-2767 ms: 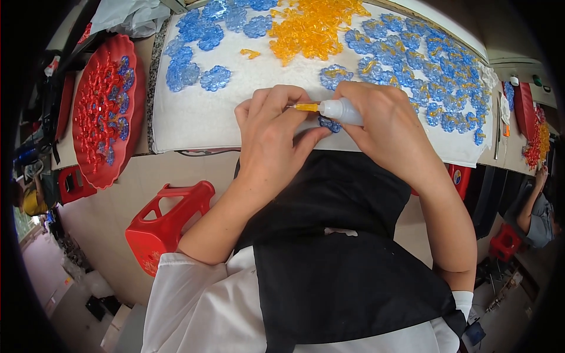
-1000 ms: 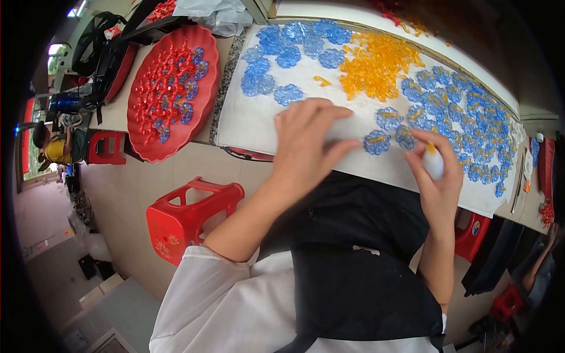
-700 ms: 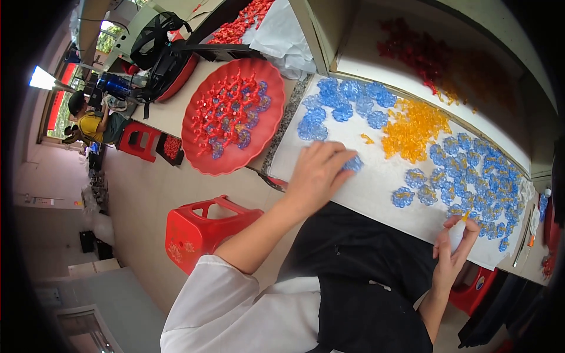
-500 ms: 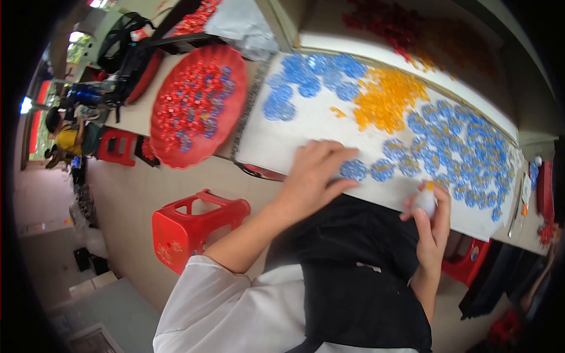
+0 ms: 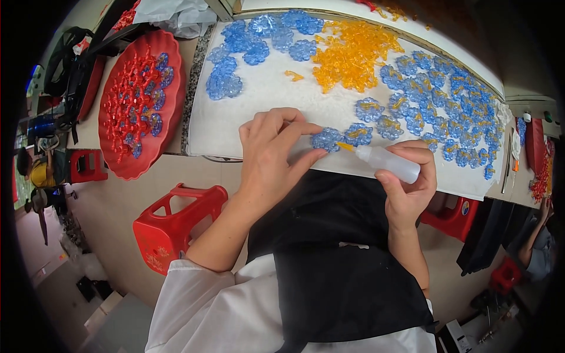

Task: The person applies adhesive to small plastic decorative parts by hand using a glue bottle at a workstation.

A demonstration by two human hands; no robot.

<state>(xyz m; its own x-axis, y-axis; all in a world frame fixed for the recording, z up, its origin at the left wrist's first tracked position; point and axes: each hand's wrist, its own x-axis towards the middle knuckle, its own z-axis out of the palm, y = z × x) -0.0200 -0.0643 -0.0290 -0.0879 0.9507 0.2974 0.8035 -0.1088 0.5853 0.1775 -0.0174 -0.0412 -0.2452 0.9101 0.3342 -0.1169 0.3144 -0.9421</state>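
With thumb and index finger, my left hand (image 5: 273, 150) grips the left edge of a translucent blue flower-shaped piece (image 5: 327, 140) lying on the white cloth (image 5: 253, 106). My right hand (image 5: 412, 188) is closed round a small whitish squeeze bottle (image 5: 391, 163), tilted so its orange nozzle (image 5: 345, 146) meets that flower's right side. Just beyond the nozzle lies another blue flower (image 5: 358, 134) with a yellow-orange piece on it. Many similar flowers (image 5: 447, 109) cover the right part of the cloth. Plain blue flowers (image 5: 223, 85) are grouped at the far left.
A heap of orange plastic pieces (image 5: 353, 56) lies at the back middle. Left of the cloth stands a scalloped red tray (image 5: 109, 138) of red beads and blue flowers. A red stool (image 5: 176, 226) is on the floor. Another person's arm (image 5: 535, 229) shows at the right edge.
The squeeze bottle has gone from upright to tilted, and its nozzle has come left to the flower. My left hand stays at the flower. The whole view has shifted.
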